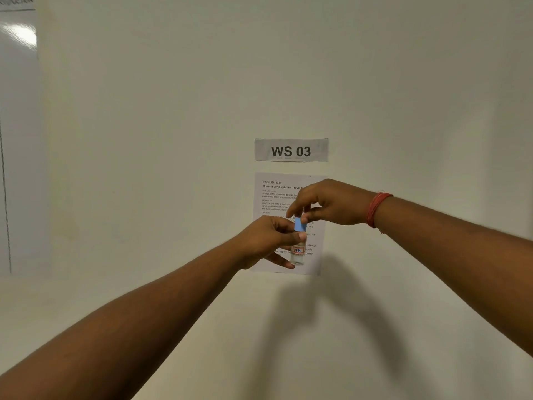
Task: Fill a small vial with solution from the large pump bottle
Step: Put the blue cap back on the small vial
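Observation:
A small clear vial (298, 253) with a red-framed label is held up in front of the wall, upright. My left hand (265, 241) grips its upper body with thumb and fingers. On top of the vial is a light blue cap (299, 224), which my right hand (326, 203) pinches from above between thumb and fingers. A red thread band circles my right wrist. The large pump bottle is out of view.
Behind the hands, a printed task sheet (277, 197) is taped to the white wall, with a "WS 03" sign (291, 150) above it. A glossy board (17, 140) hangs at the far left. No table surface shows.

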### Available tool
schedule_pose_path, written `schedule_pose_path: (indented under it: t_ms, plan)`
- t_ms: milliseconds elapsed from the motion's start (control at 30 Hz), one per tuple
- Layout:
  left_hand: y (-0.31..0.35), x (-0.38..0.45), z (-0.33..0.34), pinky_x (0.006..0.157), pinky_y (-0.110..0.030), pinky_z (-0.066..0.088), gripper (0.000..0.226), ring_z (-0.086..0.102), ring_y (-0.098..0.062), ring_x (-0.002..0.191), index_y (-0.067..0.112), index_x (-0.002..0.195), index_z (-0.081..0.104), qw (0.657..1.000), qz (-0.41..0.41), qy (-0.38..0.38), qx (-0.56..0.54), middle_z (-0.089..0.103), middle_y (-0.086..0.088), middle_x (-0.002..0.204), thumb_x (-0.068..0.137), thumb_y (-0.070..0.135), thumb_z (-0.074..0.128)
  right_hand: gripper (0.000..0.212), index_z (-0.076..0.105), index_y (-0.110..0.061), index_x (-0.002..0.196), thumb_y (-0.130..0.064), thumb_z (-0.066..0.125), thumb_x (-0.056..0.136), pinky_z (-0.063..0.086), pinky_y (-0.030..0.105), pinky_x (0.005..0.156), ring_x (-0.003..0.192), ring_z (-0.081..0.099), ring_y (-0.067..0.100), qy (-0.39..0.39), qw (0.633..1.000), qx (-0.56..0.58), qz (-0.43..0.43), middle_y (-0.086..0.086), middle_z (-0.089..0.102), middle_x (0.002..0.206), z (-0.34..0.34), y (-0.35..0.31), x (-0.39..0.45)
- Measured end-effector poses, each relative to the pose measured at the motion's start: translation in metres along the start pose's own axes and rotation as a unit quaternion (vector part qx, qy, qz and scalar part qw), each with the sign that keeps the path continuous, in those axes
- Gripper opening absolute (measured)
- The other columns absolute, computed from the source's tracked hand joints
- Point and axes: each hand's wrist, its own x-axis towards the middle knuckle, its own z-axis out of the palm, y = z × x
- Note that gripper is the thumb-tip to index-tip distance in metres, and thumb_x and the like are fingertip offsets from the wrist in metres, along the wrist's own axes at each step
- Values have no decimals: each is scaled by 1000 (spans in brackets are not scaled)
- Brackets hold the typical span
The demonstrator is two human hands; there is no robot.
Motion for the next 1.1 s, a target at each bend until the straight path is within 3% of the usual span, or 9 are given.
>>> schedule_pose_path:
  t_ms: [300, 533, 700, 800, 933, 1100]
  plan:
    - [-5, 3, -2, 89, -58, 59, 30, 71, -28, 110, 5, 121, 71, 1000, 5, -6, -4, 75, -13, 117, 96, 21, 70, 17, 73, -26, 107, -26, 65, 92, 46, 24, 83, 87, 56, 2, -2, 999, -31, 10, -14, 62, 92, 7, 2, 5]
    - [-8, 6, -5, 87, -56, 61, 30, 72, -27, 107, 6, 121, 71, 1000, 7, -2, -8, 75, -12, 115, 95, 21, 70, 31, 66, -30, 121, -26, 67, 91, 43, 14, 82, 93, 58, -1, 2, 1000, -3, 6, -18, 62, 103, 6, 6, 5]
    - [-9, 8, -7, 84, -54, 62, 28, 73, -26, 105, 7, 118, 73, 1000, 5, 3, -5, 76, -11, 113, 94, 22, 71, 22, 71, -27, 112, -24, 68, 90, 47, 22, 83, 91, 59, 5, -10, 1000, -14, 5, -12, 66, 99, 10, 8, 8]
    - [-10, 7, -7, 80, -49, 64, 27, 74, -25, 103, 7, 118, 73, 1000, 9, -6, -11, 76, -11, 112, 95, 21, 71, 18, 72, -28, 108, -31, 66, 91, 47, 25, 83, 87, 57, 1, -9, 999, -32, 12, -18, 62, 92, 11, 8, 10]
    - [-11, 6, -7, 84, -53, 62, 28, 73, -27, 106, 7, 120, 72, 1000, 8, -3, -5, 75, -12, 114, 95, 21, 70, 27, 68, -30, 117, -35, 66, 90, 46, 21, 82, 87, 56, -3, -2, 999, -24, 23, -19, 60, 93, 11, 5, 10]
    - [-10, 4, -6, 86, -55, 61, 28, 72, -28, 107, 6, 119, 72, 1000, 4, 2, -2, 75, -13, 115, 95, 21, 69, 30, 67, -30, 119, -24, 69, 89, 47, 15, 81, 92, 60, 0, 2, 1000, 11, 5, -15, 65, 102, 11, 5, 6]
